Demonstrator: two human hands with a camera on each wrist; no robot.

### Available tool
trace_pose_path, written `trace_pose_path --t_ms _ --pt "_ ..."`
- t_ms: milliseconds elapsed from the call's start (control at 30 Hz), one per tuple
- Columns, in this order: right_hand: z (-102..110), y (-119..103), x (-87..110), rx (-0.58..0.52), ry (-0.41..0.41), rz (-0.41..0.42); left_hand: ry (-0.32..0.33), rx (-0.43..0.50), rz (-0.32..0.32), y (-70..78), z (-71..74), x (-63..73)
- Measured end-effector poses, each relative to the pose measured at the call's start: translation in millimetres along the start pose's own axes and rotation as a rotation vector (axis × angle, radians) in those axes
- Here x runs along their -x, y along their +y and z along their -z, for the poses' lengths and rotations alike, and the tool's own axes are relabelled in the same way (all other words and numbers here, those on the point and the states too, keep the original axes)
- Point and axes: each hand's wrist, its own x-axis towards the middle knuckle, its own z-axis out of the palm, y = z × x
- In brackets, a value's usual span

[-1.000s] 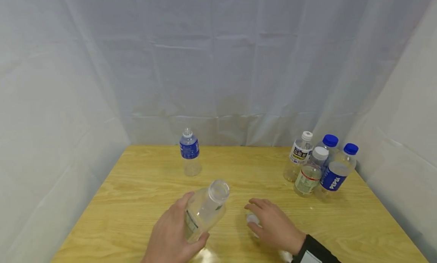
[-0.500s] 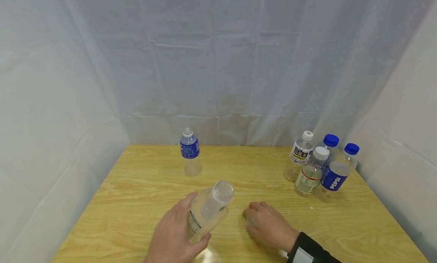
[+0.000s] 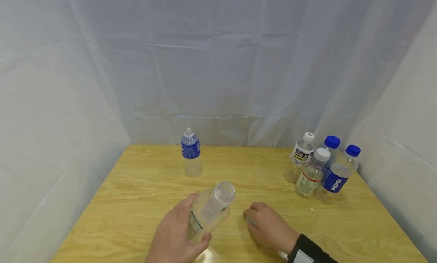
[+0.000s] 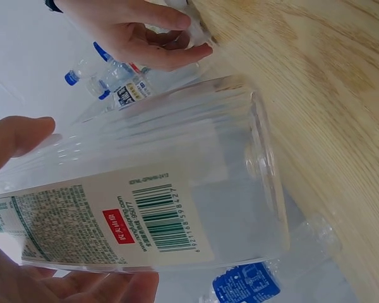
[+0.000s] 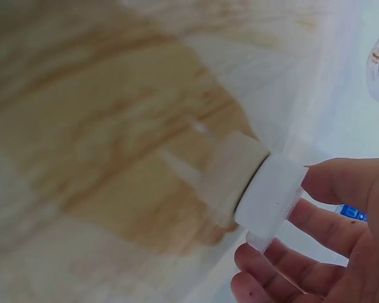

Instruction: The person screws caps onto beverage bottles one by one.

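Tilted, with its uncapped mouth toward the right, a clear plastic bottle (image 3: 208, 213) is gripped by my left hand (image 3: 173, 232). The left wrist view shows its label (image 4: 107, 214), printed with green text and a barcode, and the thumb and fingers around the bottle's sides. My right hand (image 3: 271, 227), low over the table to the right, pinches a white bottle cap (image 5: 271, 192) between thumb and fingers. That cap sits at the tabletop, mostly hidden by the hand in the head view.
An uncapped bottle with a blue label (image 3: 191, 151) stands at the back left of the wooden table (image 3: 136, 202). Several capped bottles cluster at the right, including a Pepsi bottle (image 3: 336, 176) and a white-capped bottle (image 3: 308, 179). White sheeting (image 3: 218, 73) surrounds the table.
The fingers of my right hand have come in around the white cap. My left hand has shifted slightly right with the tilted bottle.
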Motion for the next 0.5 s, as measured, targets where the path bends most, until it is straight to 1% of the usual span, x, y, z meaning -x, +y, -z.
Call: trace_pose_path --t_ms 167,333,500 --pt "6.3 -3.7 5.9 -0.001 0.042 0.021 0.002 -0.018 -0.03 -0.7 -2.0 -0.1" --pt "17.0 -8.8 11.2 -0.031 0.071 0.036 0.014 -0.036 -0.07 -2.5 -4.3 0.2" --pt "31.1 -17.1 18.5 -0.045 0.146 0.067 0.022 -0.048 -0.088 -3.2 -5.2 0.5"
